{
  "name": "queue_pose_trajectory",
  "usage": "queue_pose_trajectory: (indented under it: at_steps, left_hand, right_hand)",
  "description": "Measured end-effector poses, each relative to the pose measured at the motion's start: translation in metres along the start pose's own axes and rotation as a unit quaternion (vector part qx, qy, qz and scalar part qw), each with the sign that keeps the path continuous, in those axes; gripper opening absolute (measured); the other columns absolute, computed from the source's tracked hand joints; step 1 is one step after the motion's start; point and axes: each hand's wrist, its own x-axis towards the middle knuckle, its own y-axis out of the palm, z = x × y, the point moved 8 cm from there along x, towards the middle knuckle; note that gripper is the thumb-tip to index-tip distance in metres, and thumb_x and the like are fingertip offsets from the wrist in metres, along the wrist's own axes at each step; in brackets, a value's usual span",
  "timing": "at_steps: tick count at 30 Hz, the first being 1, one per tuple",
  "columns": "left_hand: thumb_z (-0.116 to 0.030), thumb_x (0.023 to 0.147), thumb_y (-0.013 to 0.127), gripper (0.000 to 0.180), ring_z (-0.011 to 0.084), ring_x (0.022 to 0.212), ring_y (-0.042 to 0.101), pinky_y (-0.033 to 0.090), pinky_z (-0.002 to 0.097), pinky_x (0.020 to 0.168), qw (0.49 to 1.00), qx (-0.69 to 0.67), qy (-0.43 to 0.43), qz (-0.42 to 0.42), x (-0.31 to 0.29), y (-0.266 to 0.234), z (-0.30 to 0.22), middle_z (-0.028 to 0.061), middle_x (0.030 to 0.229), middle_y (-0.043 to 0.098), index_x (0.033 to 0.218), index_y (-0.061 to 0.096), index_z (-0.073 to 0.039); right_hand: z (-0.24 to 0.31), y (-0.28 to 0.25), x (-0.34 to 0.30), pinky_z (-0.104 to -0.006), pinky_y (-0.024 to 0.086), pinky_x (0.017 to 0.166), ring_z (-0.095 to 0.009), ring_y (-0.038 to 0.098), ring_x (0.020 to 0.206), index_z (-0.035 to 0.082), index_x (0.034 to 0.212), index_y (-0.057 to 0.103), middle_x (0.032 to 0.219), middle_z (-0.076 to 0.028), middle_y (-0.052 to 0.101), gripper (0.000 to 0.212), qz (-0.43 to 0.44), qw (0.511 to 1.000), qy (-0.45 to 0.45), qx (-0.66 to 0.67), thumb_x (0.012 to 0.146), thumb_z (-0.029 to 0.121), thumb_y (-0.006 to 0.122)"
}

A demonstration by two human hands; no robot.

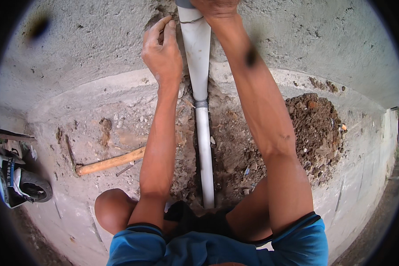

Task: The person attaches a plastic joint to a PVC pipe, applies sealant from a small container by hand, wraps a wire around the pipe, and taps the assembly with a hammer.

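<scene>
A pale grey plastic pipe (196, 57) runs down the wall and joins a narrower white pipe (204, 155) at a grey coupling (201, 103). Thin dark wire (191, 21) loops across the upper pipe. Just left of that loop, my left hand (164, 55) has thumb and forefinger pinched close to the wall; what lies between the tips is too small to make out. My right hand (217, 8) is at the pipe's top right, beside a darker grey fitting (184, 3). Its fingers are cut off by the upper edge of the picture.
A wooden-handled pick or hoe (111, 162) lies on the ground at left, near a thin metal rod (126, 169). To the right rises a heap of soil and rubble (314, 128). The lower pipe sits in a narrow trench (193, 168). A motorbike (24, 181) stands far left.
</scene>
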Motion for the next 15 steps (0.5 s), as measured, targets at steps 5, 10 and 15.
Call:
queue_pose_trajectory:
  at_steps: [5,10,15]
  left_hand:
    - [-0.021,0.094,0.073,0.028,0.0153,0.087,0.064,0.053,0.0305,0.078,0.985,0.119,0.116,0.047,0.0,-0.002,-0.02,0.0062,0.097,0.067,0.12,0.073,-0.009]
    - [-0.027,0.093,0.075,0.029,0.015,0.084,0.064,0.053,0.0301,0.076,0.98,0.14,0.119,0.075,0.006,-0.008,-0.019,0.0052,0.095,0.064,0.116,0.074,-0.008]
    - [-0.026,0.093,0.075,0.026,0.0178,0.085,0.067,0.054,0.0317,0.078,0.974,0.146,0.137,0.108,0.018,-0.011,-0.02,0.0082,0.097,0.069,0.111,0.075,-0.007]
  right_hand:
    - [-0.018,0.005,-0.005,-0.0549,0.03,0.11,-0.042,0.047,0.123,0.001,0.119,0.063,0.116,-0.017,0.053,0.03,-0.2,0.938,-0.284,-0.016,0.096,0.02,0.06]
    - [-0.025,0.01,-0.009,-0.0539,0.03,0.111,-0.041,0.047,0.124,0.002,0.117,0.064,0.115,-0.016,0.053,0.028,-0.214,0.937,-0.277,0.0,0.095,0.02,0.06]
    - [-0.022,0.006,-0.01,-0.0531,0.03,0.111,-0.038,0.047,0.124,0.003,0.116,0.065,0.115,-0.015,0.054,0.028,-0.217,0.942,-0.254,0.009,0.095,0.021,0.06]
